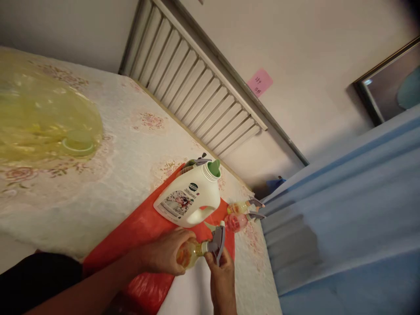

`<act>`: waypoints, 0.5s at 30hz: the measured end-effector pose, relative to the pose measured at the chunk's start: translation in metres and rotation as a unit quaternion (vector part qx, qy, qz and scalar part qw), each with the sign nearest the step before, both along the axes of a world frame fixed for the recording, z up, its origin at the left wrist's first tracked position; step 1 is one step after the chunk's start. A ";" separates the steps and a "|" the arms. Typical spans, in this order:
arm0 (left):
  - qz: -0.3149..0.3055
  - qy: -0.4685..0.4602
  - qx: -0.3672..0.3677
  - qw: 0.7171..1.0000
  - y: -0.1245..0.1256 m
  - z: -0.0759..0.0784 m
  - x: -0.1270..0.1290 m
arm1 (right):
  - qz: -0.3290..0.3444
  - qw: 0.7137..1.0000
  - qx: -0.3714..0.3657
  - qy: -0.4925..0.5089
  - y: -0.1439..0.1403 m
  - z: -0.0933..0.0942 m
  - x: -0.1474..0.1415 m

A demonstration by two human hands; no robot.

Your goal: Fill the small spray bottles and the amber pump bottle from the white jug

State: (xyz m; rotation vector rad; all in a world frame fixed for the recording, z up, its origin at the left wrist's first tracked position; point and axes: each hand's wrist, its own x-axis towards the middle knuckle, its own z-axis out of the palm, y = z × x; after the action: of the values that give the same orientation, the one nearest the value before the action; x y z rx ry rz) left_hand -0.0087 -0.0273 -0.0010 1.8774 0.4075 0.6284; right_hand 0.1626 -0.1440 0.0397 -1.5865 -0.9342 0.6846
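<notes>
Pale walls close the room behind a table [108, 175] spread with a cream, flower-patterned cloth. At its far left lies a crumpled sheet of yellow plastic film [42, 118] with a round green lid [78, 143] resting at its edge. Behind the table, a white slatted radiator [193, 83] runs along the wall, with a pink note [259, 82] stuck just past its end. Nearer the middle, a red plastic bag [144, 227] lies flat on the cloth, and a white detergent jug [188, 199] with an open green spout lies on it. Below the jug, the left hand [167, 258] is wrapped around a small spray bottle [193, 253] of yellowish liquid, while the right hand [221, 267] pinches its grey trigger head [217, 240]. Just right of the jug, two more small spray bottles [241, 214] lie side by side on the cloth. Blue fabric [344, 210] fills the right side, below a dark-framed mirror [390, 83].
</notes>
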 end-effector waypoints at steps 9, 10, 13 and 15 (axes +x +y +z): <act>-0.006 -0.003 0.005 1.000 0.002 0.000 -0.001 | 0.028 0.997 -0.027 -0.072 -0.004 0.012 -0.003; -0.007 -0.003 0.006 1.000 0.002 0.001 -0.002 | 0.032 0.996 -0.030 -0.081 -0.005 0.013 -0.004; -0.007 -0.004 0.014 1.000 0.001 0.002 -0.002 | 0.044 0.992 -0.042 -0.107 -0.005 0.018 -0.005; -0.004 0.000 0.019 1.000 0.000 0.002 -0.002 | 0.059 0.989 -0.048 -0.125 -0.004 0.021 -0.006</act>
State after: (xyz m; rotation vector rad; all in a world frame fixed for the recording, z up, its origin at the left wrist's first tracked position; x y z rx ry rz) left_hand -0.0108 -0.0269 0.0008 1.9147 0.3899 0.6362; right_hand 0.1567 -0.1481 0.0610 -1.7413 -1.2026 0.6291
